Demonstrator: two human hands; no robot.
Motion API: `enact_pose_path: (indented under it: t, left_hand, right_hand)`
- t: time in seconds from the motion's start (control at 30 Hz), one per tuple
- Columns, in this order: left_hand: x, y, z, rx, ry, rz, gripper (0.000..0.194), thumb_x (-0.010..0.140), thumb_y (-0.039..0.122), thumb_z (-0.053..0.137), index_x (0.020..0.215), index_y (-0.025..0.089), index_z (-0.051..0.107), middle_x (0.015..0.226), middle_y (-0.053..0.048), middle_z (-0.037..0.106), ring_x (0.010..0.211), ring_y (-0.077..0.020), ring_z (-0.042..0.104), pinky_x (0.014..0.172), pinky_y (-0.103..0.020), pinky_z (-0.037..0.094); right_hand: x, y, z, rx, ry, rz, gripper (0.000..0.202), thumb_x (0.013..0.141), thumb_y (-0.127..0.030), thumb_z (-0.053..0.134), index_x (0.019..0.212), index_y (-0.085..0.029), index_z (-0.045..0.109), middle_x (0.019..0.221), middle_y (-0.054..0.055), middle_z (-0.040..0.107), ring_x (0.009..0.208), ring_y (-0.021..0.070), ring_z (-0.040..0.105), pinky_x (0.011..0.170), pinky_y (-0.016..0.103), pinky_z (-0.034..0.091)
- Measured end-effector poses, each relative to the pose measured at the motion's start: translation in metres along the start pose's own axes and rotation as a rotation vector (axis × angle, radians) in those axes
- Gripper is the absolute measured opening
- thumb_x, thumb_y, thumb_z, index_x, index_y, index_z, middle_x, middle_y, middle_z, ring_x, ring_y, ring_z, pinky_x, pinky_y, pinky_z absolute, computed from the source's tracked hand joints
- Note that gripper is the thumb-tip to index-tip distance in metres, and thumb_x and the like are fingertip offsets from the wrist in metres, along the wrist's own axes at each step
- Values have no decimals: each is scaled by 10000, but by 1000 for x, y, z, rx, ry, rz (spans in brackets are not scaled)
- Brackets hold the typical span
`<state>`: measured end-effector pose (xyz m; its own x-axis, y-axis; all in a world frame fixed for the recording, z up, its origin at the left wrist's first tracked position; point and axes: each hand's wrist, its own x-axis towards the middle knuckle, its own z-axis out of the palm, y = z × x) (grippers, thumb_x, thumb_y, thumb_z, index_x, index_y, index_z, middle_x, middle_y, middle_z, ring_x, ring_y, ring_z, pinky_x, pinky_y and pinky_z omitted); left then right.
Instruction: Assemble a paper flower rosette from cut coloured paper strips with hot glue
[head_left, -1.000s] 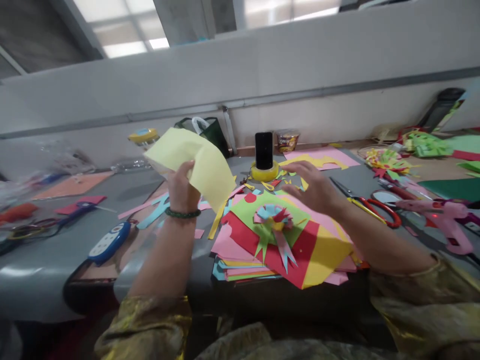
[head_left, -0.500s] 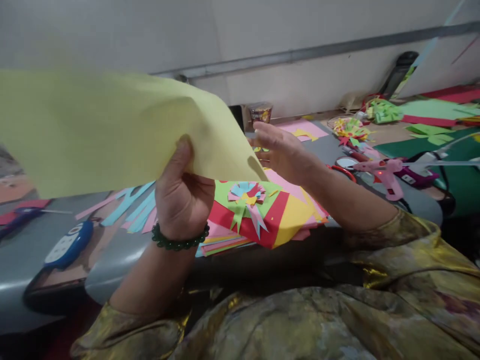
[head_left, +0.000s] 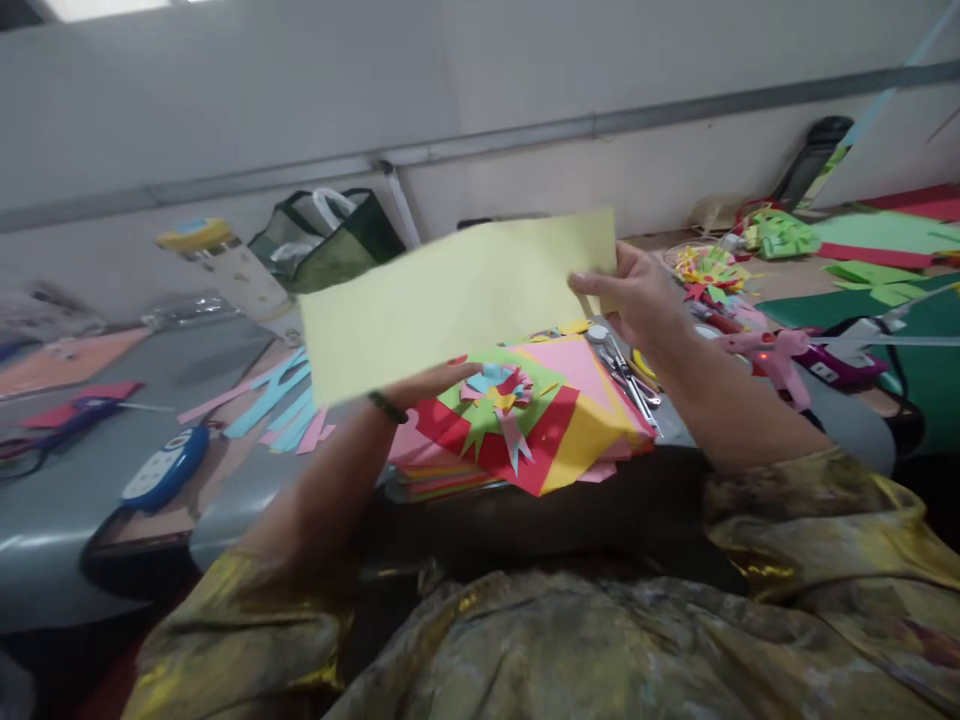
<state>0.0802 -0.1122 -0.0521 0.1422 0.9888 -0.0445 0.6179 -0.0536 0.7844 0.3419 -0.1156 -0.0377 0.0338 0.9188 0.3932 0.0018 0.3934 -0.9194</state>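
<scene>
A sheet of pale yellow paper (head_left: 465,290) is held up in front of me, slanting down to the left. My right hand (head_left: 645,295) pinches its right end, thumb on the near face. My left hand (head_left: 427,385) is below the sheet's lower edge, fingers stretched out beside a paper flower (head_left: 496,395); whether it touches either is unclear. The flower, pink, blue and yellow with cut tails, lies on green and red paper. Beneath is a stack of coloured paper (head_left: 442,470) at the table's front edge.
Compasses (head_left: 626,375) lie right of the stack, with a pink glue gun (head_left: 772,355) farther right. Paper strips (head_left: 289,410), a blue-and-white device (head_left: 166,468) and scissors (head_left: 56,435) are to the left. Behind stand a yellow-lidded bottle (head_left: 232,270) and a dark green bag (head_left: 330,240).
The yellow sheet has moved from my left hand to my right and shifted rightward. My left hand has let go and dropped towards the flower. The view has turned slightly left.
</scene>
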Motion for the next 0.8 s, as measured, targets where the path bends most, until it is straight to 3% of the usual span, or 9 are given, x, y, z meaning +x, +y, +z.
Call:
enact_pose_path:
  t: [0.13,0.2,0.33,0.47,0.57,0.67,0.8]
  left_hand:
    - [24,-13,16,136,-88,-21,710,571,254,815,1247,148,624,706,8,636,795,-246,673,661,-300,513]
    - [26,-15,23,171,-135,-35,732,585,210,791,1282,134,582,671,21,619,715,-235,664,608,-299,503]
    - [27,-12,28,208,-239,-65,615,554,113,708,1162,133,620,574,36,607,578,-208,627,498,-270,442]
    - [29,-4,25,207,-283,-48,279,526,136,668,805,159,662,527,36,568,545,-170,587,485,-245,398]
    - [28,4,18,147,-315,-21,87,586,222,659,634,176,603,542,33,547,554,-131,550,508,-222,408]
    - [27,12,2,59,-322,-7,136,627,288,660,665,184,582,595,35,538,575,-114,527,513,-204,424]
    - [37,17,-37,-30,-249,-14,183,662,281,679,712,183,532,611,40,479,522,-81,442,470,-181,395]
  right_hand:
    - [15,35,-3,123,119,123,499,440,-341,831,888,-210,656,905,46,759,880,257,706,829,405,583]
    - [17,46,-5,131,173,201,473,414,-344,830,824,-208,638,818,40,756,841,264,708,785,405,583]
    - [18,53,-14,131,195,223,439,432,-320,825,810,-199,636,794,46,761,854,264,713,764,385,583]
    - [16,44,-22,222,212,176,437,466,-296,816,862,-197,660,866,46,778,874,249,718,721,350,595]
    - [13,32,-26,267,252,176,403,490,-291,811,860,-221,668,907,11,772,876,214,707,653,286,591]
    - [10,21,-32,266,283,167,339,537,-282,796,847,-249,664,981,-19,753,979,197,688,657,246,593]
    - [8,13,-47,273,322,121,189,624,-283,746,778,-279,636,1041,-32,735,1179,208,629,734,258,612]
